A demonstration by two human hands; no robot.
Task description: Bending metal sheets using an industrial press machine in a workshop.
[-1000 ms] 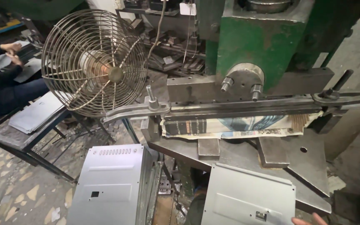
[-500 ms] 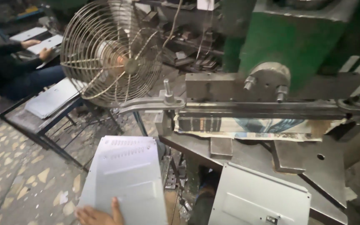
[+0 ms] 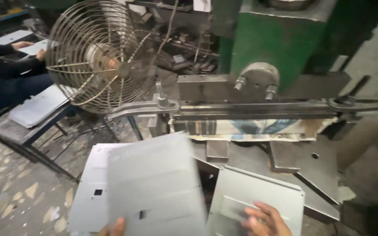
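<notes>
My left hand [image 3: 112, 228] shows only its fingertips at the bottom edge, gripping a grey sheet-metal panel [image 3: 154, 183] that is lifted and blurred above a stack of like panels [image 3: 88, 192]. My right hand [image 3: 263, 220] rests with fingers spread on another grey panel [image 3: 259, 196] lying on the press table [image 3: 302, 170]. Behind them stands the green press machine [image 3: 281, 39] with a long steel bar [image 3: 259, 109] across its front.
A round wire-guarded fan [image 3: 99, 57] stands at the upper left. Another person's dark-sleeved arm [image 3: 9, 70] works at a low bench [image 3: 31, 113] with metal sheets at far left. The speckled floor [image 3: 9, 188] lies at lower left.
The view has shifted down and left. My left hand has lifted a panel off the left stack toward the middle. My right hand has come onto the right panel.
</notes>
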